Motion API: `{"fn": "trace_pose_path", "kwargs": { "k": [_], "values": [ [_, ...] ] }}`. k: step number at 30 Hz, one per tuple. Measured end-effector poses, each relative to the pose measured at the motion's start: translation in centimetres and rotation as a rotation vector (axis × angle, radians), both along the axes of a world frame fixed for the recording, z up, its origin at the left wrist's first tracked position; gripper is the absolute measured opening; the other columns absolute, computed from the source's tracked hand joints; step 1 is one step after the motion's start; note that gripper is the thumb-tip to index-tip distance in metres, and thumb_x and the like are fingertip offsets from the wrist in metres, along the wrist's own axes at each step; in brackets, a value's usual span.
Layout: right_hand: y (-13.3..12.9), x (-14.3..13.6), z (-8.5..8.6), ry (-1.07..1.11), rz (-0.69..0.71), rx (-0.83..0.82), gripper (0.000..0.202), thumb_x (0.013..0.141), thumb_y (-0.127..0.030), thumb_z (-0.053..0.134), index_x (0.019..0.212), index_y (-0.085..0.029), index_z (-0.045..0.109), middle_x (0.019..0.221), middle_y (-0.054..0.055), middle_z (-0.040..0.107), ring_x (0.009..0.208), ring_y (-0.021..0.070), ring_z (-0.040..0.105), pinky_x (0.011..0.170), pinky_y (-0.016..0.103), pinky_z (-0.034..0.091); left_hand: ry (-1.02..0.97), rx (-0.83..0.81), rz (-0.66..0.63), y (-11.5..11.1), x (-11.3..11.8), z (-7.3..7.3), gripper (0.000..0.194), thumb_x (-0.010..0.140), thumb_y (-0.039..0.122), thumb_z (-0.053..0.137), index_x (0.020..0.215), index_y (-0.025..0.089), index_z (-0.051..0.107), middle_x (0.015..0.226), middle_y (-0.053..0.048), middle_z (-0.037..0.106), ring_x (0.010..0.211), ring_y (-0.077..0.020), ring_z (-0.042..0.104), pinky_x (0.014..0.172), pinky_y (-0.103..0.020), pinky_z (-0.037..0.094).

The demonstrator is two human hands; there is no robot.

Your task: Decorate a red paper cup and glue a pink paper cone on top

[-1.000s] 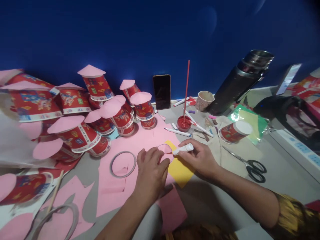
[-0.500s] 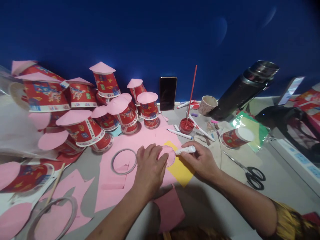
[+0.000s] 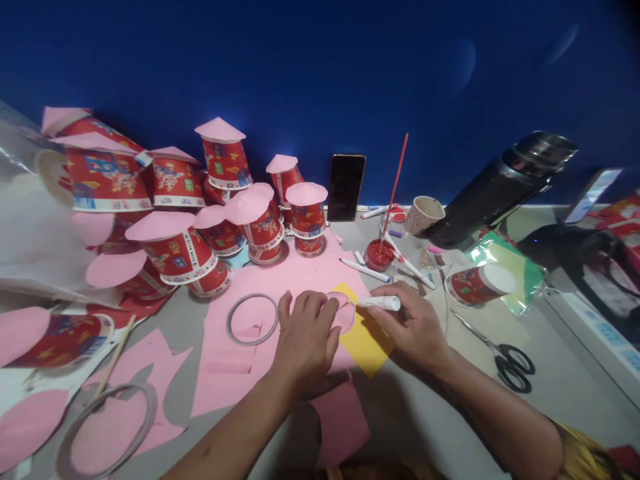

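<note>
My left hand (image 3: pixel 306 333) lies with its fingers apart on a pink round piece (image 3: pixel 346 308) edged with a purple line. That piece overlaps a yellow sheet (image 3: pixel 369 347) and a large pink sheet (image 3: pixel 295 275). Just right of the round piece, my right hand (image 3: pixel 413 327) grips a white marker (image 3: pixel 383 303) between thumb and fingers, its tip end pointing left toward the purple edge. A grey ring (image 3: pixel 231 320) rests on the pink sheet left of my left hand. Below my hands is a pink scrap (image 3: pixel 343 423).
Red cups with pink cone tops (image 3: pixel 173 250) crowd the left. Behind stand a phone (image 3: pixel 346 188), a red paste tub (image 3: pixel 379 257) with a stick and a paper cup (image 3: pixel 424 215). Scissors (image 3: pixel 510 360), a red cup (image 3: pixel 475 285) and a black flask (image 3: pixel 500 187) are at the right.
The view has shifted, so most things sit a little further right. My left fingers have moved slightly over the round piece. The marker has drawn back slightly from the purple edge.
</note>
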State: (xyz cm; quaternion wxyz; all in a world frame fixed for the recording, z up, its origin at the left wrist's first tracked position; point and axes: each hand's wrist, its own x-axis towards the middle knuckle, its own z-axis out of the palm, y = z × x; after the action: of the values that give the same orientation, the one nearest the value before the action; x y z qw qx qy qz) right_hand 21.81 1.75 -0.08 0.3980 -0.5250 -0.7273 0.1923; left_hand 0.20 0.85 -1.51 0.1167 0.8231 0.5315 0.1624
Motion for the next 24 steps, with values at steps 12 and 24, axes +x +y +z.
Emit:
{"fn": "trace_pose_path", "kwargs": {
  "k": [12,24],
  "values": [
    [0.3,-1.6,-1.5,-0.328,0.231,0.138,0.018,0.103,-0.033,0.058,0.103,-0.019,0.069,0.089,0.008,0.073,0.084,0.0252,0.062,0.075,0.037,0.045,-0.072,0.071,-0.010,-0.4,-0.5,-0.8,0.018,0.098,0.020,0.057,0.104,0.025,0.074,0.122,-0.012,0.070,0.119,-0.0324,0.058,0.111,-0.070,0.026],
    [1.4,-0.8,0.1,-0.331,0.061,0.078,0.016,0.099,-0.032,0.060,0.098,-0.020,0.070,0.089,0.009,0.075,0.085,0.0255,0.067,0.077,0.037,0.047,-0.065,0.046,-0.010,-0.3,-0.6,-0.9,0.015,0.095,0.019,0.063,0.102,0.024,0.075,0.122,-0.012,0.071,0.122,-0.0350,0.060,0.111,-0.076,0.026]
  ]
}}
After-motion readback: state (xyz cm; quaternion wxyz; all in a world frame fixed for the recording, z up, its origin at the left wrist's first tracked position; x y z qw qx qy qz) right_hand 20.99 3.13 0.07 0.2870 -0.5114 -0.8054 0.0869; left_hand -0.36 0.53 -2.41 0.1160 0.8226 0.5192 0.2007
